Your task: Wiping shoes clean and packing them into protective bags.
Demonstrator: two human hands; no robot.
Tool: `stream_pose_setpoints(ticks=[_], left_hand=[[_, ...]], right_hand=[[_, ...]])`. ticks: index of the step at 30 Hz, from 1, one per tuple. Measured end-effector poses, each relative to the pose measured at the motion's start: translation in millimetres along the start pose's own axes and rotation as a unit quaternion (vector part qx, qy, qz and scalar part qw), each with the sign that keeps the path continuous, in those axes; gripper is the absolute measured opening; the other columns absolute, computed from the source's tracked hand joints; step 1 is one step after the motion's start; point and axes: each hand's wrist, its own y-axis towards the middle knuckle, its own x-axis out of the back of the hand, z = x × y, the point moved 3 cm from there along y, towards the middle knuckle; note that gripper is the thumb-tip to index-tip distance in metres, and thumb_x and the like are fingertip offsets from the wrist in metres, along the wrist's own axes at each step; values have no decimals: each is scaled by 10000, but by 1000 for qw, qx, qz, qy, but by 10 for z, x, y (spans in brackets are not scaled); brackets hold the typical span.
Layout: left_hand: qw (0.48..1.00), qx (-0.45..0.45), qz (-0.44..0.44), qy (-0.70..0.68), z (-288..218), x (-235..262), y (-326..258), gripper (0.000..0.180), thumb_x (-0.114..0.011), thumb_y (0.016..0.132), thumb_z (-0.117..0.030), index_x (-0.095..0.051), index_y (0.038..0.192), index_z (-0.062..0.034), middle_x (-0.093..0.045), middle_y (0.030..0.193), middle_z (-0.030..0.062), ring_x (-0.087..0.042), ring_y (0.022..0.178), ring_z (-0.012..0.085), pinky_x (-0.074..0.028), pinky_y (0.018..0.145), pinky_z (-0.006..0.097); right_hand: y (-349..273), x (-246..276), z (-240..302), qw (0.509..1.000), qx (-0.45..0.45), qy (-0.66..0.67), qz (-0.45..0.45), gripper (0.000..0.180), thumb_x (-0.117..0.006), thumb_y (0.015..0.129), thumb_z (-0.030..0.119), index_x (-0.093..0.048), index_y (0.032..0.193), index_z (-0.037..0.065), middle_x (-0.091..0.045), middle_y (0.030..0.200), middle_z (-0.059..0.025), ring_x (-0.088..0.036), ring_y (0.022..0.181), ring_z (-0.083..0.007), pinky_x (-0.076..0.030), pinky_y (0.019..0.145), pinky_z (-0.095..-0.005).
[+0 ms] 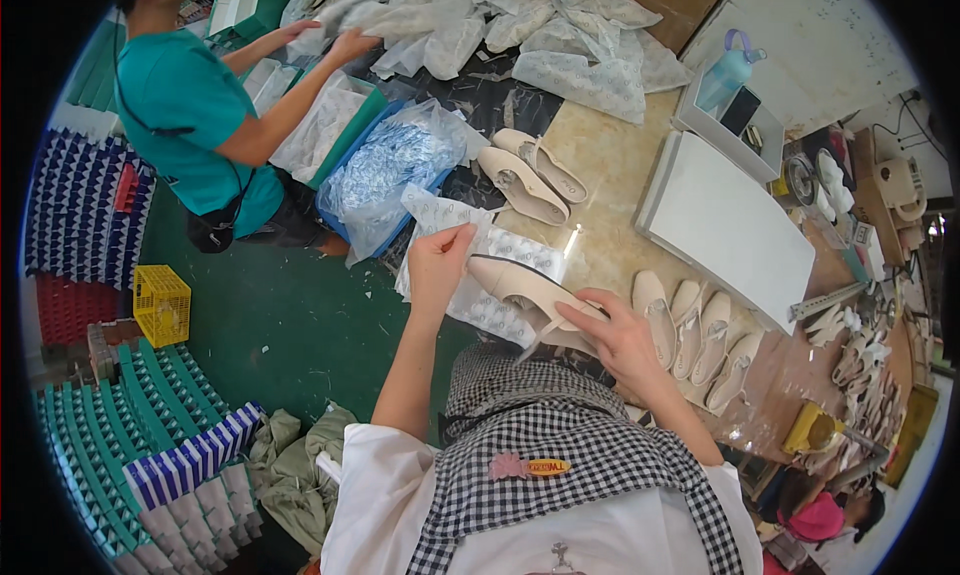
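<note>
The right hand (618,337) grips the heel end of a beige shoe (525,285), fingers closed round it; the left hand (440,260) pinches the patterned wrapping paper (500,310) beside the shoe's toe. Both lie over the bench (610,165) edge.

A green floor (290,325) lay beside the beige marbled tabletop (610,165); stacked boxes (150,425) and a yellow crate (161,305) stood at the left.

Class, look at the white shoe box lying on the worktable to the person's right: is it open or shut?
Shut. The white shoe box shows one unbroken flat lid covering its whole top, with nothing of its inside visible.
</note>
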Motion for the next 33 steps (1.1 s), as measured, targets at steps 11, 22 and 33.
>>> stream_pose_setpoints(ticks=[11,22,33], left_hand=[[926,-326,-53,182,-404,-79,-420,207,-722,774,-179,-743,976,-136,-592,586,53,-557,453,199,-413,429,331],[860,-476,-43,176,-542,-77,-563,245,-691,772,-198,-708,1012,-148,-421,537,-61,-479,442,99,-352,409,257],[912,-353,-36,206,138,-237,-705,316,-696,820,-225,-691,1135,-235,-694,814,14,-579,504,161,-463,453,286]], right_hand=[[-49,-37,-9,992,-78,47,-89,513,-550,757,-50,-666,1192,194,-602,1185,-99,-646,900,-308,-541,735,-369],[371,-795,-440,807,-348,474,54,412,-473,911,3,-550,1316,11,-616,1214,-91,-593,1055,-167,-447,925,-270],[2100,-1060,-146,692,-248,677,-30,376,-513,968,147,-534,1311,-5,-609,1243,-99,-584,1108,-174,-441,967,-278]])
